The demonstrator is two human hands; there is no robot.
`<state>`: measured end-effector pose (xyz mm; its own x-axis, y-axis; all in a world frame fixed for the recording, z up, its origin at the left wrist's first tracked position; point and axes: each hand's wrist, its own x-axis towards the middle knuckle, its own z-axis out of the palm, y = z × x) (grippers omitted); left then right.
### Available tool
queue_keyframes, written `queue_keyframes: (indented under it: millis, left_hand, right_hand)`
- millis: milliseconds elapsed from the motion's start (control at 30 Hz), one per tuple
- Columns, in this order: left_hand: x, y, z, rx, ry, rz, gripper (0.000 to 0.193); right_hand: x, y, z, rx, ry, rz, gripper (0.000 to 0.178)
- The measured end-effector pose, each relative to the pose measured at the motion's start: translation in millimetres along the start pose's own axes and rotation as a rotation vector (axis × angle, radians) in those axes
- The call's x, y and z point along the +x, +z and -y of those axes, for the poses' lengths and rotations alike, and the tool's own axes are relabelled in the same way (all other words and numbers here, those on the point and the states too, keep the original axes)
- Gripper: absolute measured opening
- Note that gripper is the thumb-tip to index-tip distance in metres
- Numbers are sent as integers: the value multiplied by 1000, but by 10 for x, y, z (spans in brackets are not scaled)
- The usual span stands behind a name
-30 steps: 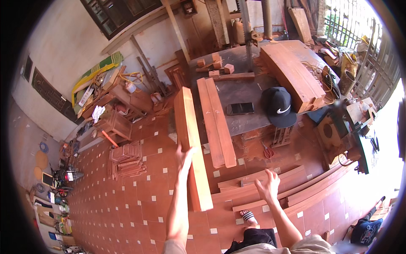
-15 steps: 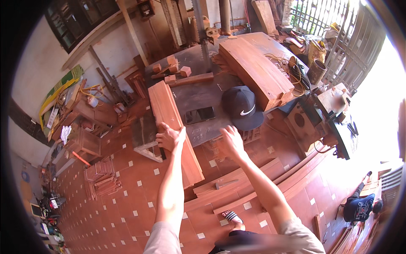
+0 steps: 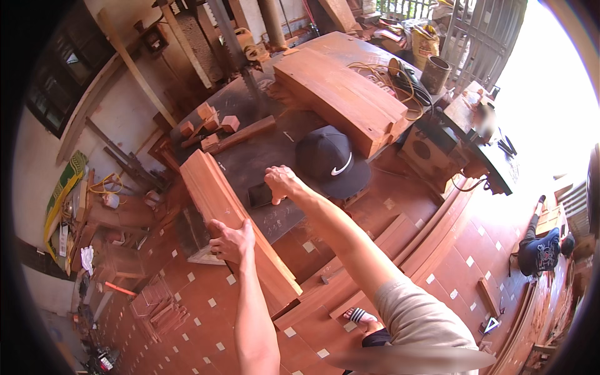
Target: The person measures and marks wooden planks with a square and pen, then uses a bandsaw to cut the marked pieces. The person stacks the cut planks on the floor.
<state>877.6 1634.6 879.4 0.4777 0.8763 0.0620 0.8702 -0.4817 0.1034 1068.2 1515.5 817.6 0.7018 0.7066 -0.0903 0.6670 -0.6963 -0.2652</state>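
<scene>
A stack of long reddish-brown wooden boards [image 3: 215,187] lies slanted across the left edge of the dark worktable, its near end jutting past the table. My left hand [image 3: 232,240] grips the stack at its near half, thumb on top and fingers over the left side. My right hand [image 3: 282,182] reaches onto the table, its fingers bent down around the right end of a black smartphone [image 3: 257,195]. That end of the phone is hidden under the hand; I cannot tell if it is lifted. Just right of this hand sits a dark cap [image 3: 331,159].
Thick planks [image 3: 340,94] are stacked on the worktable [image 3: 250,150], near small wood blocks [image 3: 230,123] and an upright saw blade [image 3: 228,31]. Long boards [image 3: 400,240] lie on the tiled floor by my foot. Another person [image 3: 539,251] crouches at the far right.
My right hand has moved left and down onto the phone. My left hand stays on the boards. The whole view has shifted and turned.
</scene>
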Motion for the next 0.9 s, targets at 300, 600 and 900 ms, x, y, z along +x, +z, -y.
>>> queue_keyframes:
  millis: [300,600,900]
  left_hand:
    - [5,16,7,25,4,21,105]
    - [-7,-45,-3,-6,10,36,106]
    - [-21,-90,70,-116,13,17,109]
  right_hand:
    - [-1131,-206,84,178,119,-236,69]
    - [-1681,-1340,-1690,-79,686,-700,74]
    - [-1265,-1600,-2983,0,1125,-279,111]
